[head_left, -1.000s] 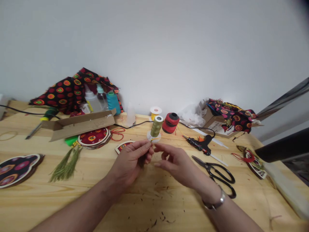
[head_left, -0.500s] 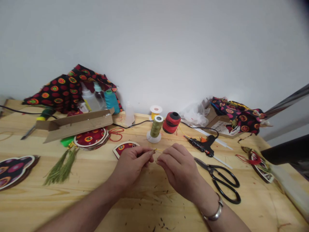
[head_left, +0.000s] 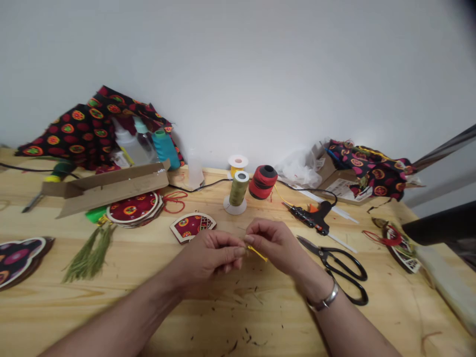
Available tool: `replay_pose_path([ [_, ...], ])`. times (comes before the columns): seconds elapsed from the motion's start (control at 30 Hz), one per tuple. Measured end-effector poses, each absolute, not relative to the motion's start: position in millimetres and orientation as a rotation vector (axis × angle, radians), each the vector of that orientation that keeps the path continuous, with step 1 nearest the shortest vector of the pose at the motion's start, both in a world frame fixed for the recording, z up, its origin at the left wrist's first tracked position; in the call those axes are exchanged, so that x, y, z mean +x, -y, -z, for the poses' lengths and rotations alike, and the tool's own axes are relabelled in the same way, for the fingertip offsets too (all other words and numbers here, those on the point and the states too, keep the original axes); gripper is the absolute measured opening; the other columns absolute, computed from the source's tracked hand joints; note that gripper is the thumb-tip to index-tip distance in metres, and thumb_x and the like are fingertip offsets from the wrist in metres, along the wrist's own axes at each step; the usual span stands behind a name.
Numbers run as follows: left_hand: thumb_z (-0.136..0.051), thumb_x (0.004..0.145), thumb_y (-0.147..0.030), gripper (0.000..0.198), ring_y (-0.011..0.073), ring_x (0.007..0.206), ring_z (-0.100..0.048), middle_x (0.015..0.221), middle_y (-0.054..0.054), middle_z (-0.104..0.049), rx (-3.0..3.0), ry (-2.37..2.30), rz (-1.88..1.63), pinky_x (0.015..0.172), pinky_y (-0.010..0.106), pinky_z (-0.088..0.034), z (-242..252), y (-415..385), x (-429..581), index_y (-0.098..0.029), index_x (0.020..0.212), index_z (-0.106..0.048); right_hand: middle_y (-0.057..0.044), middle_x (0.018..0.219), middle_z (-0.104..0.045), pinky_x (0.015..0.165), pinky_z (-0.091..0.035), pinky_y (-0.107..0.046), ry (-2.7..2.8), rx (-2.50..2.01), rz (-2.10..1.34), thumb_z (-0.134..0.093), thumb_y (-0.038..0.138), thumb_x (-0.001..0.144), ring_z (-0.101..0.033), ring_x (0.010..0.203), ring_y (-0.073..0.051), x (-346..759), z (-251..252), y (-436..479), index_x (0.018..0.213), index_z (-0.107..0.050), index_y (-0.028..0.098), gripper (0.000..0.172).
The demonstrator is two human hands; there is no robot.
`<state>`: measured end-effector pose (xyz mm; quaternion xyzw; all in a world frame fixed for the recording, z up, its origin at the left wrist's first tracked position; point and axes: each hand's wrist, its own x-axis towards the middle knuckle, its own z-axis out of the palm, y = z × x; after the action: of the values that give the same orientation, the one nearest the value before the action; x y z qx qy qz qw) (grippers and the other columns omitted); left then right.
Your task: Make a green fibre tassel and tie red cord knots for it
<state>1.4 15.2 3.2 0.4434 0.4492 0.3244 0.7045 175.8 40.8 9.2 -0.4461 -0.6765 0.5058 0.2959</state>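
Observation:
My left hand (head_left: 211, 255) and my right hand (head_left: 273, 243) meet over the middle of the wooden table (head_left: 148, 307). Both pinch a short yellow cord (head_left: 257, 253) that runs between their fingertips; its free end sticks out below my right fingers. A metal bracelet (head_left: 325, 300) sits on my right wrist. Behind the hands stand an olive-green thread spool (head_left: 237, 191) and a red thread spool (head_left: 263, 182). A small fan-shaped fabric ornament (head_left: 192, 225) lies just left of my left hand.
Black scissors (head_left: 338, 267) and a black glue gun (head_left: 310, 218) lie to the right. A cardboard box (head_left: 107, 186), bottles (head_left: 128, 144), patterned fabric (head_left: 82, 129), round ornaments (head_left: 134, 208) and a green tassel (head_left: 87, 253) are on the left. Thread clippings litter the near table.
Both hands have come lower and closer together, and the yellow cord now shows between them. The view has tilted down a little, so the things on the table sit higher in the picture.

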Motion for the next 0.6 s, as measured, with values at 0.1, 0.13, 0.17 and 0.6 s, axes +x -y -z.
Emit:
replay_pose_path([
  [0.1, -0.070, 0.067, -0.027, 0.015, 0.0049, 0.041, -0.038, 0.051, 0.000, -0.057, 0.793, -0.992, -0.823, 0.040, 0.017, -0.024, -1, -17, 2, -0.015, 0.058, -0.068, 0.003, 0.059, -0.050, 0.053, -0.034, -0.021, 1.607, -1.225, -1.432, -0.060, 0.027, 0.074, -0.041, 0.055, -0.008, 170, -5, -41, 0.064, -0.056, 0.014, 0.017],
  [0.13, -0.071, 0.066, -0.026, 0.014, 0.0044, 0.041, -0.038, 0.052, 0.000, -0.057, 0.756, -0.986, -0.855, 0.040, 0.016, -0.024, -1, -18, 3, -0.015, 0.058, -0.068, 0.003, 0.059, -0.050, 0.053, -0.034, -0.021, 1.573, -1.232, -1.420, -0.060, 0.027, 0.073, -0.041, 0.054, -0.008, 168, -4, -40, 0.063, -0.056, 0.014, 0.017],
  [0.17, -0.071, 0.066, -0.026, 0.015, 0.0041, 0.041, -0.038, 0.052, 0.000, -0.057, 0.739, -0.983, -0.879, 0.040, 0.016, -0.024, 0, -18, 3, -0.014, 0.058, -0.068, 0.003, 0.058, -0.050, 0.053, -0.034, -0.021, 1.556, -1.238, -1.392, -0.061, 0.028, 0.072, -0.041, 0.054, -0.008, 167, -2, -39, 0.064, -0.056, 0.014, 0.017],
  [0.6, -0.065, 0.073, -0.029, 0.016, 0.0068, 0.047, -0.040, 0.055, -0.002, -0.058, 0.926, -1.177, -1.010, 0.044, 0.018, -0.030, 5, -21, 2, -0.015, 0.064, -0.070, -0.002, 0.063, -0.058, 0.061, -0.039, -0.028, 1.939, -1.032, -0.478, -0.059, 0.014, 0.079, -0.049, 0.066, -0.015, 161, 4, -24, 0.071, -0.062, 0.018, 0.009],
])
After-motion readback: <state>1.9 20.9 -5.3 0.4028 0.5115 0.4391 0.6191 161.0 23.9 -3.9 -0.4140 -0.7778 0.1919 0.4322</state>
